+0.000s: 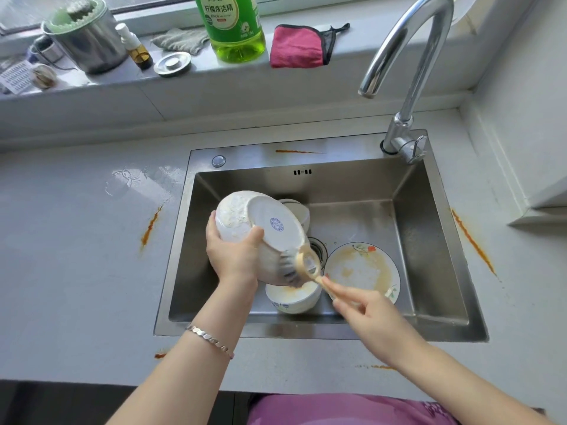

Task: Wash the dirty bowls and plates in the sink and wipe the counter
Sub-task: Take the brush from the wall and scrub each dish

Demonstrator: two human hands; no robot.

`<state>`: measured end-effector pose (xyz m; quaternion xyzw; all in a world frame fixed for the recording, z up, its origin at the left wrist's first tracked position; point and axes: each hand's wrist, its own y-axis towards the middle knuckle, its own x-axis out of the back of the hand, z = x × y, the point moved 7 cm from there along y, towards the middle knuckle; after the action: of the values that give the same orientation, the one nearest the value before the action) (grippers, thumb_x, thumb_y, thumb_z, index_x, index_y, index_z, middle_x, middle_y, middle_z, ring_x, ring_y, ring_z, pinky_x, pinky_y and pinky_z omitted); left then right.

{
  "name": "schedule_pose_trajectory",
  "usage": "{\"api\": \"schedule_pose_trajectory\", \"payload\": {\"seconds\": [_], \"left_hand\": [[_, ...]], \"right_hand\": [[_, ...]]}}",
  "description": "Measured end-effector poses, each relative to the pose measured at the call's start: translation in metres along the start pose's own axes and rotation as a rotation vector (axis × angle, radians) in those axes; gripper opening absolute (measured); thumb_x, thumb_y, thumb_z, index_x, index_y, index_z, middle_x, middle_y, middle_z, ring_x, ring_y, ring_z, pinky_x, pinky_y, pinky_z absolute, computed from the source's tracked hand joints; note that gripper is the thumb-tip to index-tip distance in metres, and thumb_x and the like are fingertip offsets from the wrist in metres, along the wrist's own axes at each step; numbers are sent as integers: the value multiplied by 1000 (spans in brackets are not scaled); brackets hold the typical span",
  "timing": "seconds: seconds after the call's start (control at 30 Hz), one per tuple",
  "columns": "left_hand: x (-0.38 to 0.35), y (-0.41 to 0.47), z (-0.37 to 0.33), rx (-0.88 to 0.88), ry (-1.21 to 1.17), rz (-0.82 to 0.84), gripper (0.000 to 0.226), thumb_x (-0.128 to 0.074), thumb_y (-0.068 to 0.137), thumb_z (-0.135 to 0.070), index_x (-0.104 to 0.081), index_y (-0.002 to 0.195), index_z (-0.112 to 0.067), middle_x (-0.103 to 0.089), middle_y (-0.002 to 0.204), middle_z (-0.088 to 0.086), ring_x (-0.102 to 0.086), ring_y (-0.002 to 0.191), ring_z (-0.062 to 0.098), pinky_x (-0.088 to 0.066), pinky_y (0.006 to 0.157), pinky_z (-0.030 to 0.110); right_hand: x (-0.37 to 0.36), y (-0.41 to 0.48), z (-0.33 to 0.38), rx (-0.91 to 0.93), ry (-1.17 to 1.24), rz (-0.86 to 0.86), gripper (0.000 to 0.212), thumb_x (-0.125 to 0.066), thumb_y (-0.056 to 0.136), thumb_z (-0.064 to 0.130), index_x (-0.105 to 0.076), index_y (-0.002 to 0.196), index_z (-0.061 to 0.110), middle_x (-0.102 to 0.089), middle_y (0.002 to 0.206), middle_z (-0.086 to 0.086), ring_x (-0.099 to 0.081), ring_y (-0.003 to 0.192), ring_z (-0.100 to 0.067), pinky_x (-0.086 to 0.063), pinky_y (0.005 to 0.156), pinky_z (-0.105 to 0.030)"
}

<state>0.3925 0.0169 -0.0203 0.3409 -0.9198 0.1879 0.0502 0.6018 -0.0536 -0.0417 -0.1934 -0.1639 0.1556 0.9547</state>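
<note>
A person is scrubbing a large white bowl (245, 222) over a steel sink (429, 240), holding it tipped so its base and blue maker's mark are facing the camera. The left hand (234, 256) is gripping the bowl from below, thumb hooking over the edge of the base and fingers wrapping its left wall. The right hand (368, 311) is pinching the wooden handle of a dish brush (302, 266), fingers curling narrowly round it, though blur is hiding exactly how they are lying. The bristles are pressing against the bowl's lower outer wall, where suds are showing.

Directly beneath, a smaller bowl (291, 297) with orange residue is sitting on the sink floor. A flower-patterned plate (365, 271) smeared with the same sauce is lying just beside it, right of the drain, and another white bowl (299, 210) is peeking out behind the one in hand. No water is running from the tap (408, 56).

The washing step appears to be under way, with most of the crockery waiting. The next move is likely calling for turning the bowl to reach the rest of its wall and its inside, then rinsing. Orange streaks (151, 225) are marking the counter (76, 256) on both sides of the sink, so the wiping is not yet done; a pink cloth (299, 46) and a green detergent bottle (234, 26) are waiting on the sill
</note>
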Motion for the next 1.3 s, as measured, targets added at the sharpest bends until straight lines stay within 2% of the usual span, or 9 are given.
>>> {"api": "schedule_pose_trajectory", "payload": {"seconds": [0.07,0.2,0.33,0.43,0.53,0.63,0.73,0.87,1.3], "left_hand": [[1,-1,2,19,-26,-4,80,-73,69,1,-41,138,-24,-50,127,-4,-53,114,16,-45,100,33],[2,-3,6,64,-86,-28,79,-72,72,0,-39,139,-25,-47,122,-7,-52,108,14,-45,92,27],[4,-1,6,63,-113,-40,79,-72,72,1,-39,139,-25,-49,128,-1,-54,111,17,-46,97,33],[4,-3,5,57,-109,-18,78,-70,73,-1,-38,140,-27,-47,125,-4,-53,112,16,-46,94,29],[2,-6,5,52,-117,12,79,-70,74,0,-38,140,-28,-47,126,-4,-53,111,16,-46,95,30],[2,-6,6,57,-97,19,79,-70,72,0,-39,139,-27,-49,130,0,-54,112,17,-47,98,34],[1,-12,4,40,-54,72,78,-69,72,2,-41,138,-27,-51,128,-2,-54,110,15,-46,93,29],[1,-15,0,-28,61,145,75,-71,70,0,-45,133,-32,-53,121,-7,-53,109,13,-46,94,28],[-1,-33,14,34,140,345,58,-70,71,5,-50,112,-31,-59,98,-14,-57,90,1,-50,76,23]], "right_hand": [[0,-4,1,17,-44,17,40,-49,96,20,-47,120,51,-54,96,41,-44,87,31,-33,79,2],[12,1,-16,-68,-50,-37,39,-45,97,14,-45,130,37,-43,42,38,-46,57,23,-30,76,4],[-4,-11,-13,26,-23,48,41,-50,95,15,-51,121,46,-51,110,42,-40,110,26,-28,86,5],[17,5,-29,-91,32,-57,37,-49,95,12,-52,125,34,-51,120,27,-42,118,10,-29,77,8],[14,2,-18,-43,11,-22,38,-49,95,13,-49,123,39,-53,90,43,-50,94,22,-28,75,9],[17,4,-12,-46,4,-22,37,-50,95,15,-52,121,41,-57,94,38,-48,96,23,-29,77,8],[29,11,-15,-109,-54,-72,36,-47,96,15,-51,128,31,-47,49,38,-50,66,19,-26,76,3],[13,-2,-4,-11,-139,58,37,-49,95,20,-52,124,44,-53,113,31,-43,112,16,-30,83,4],[28,12,0,-31,-186,-19,38,-48,96,18,-52,127,39,-52,119,27,-44,109,14,-32,81,1]]}}
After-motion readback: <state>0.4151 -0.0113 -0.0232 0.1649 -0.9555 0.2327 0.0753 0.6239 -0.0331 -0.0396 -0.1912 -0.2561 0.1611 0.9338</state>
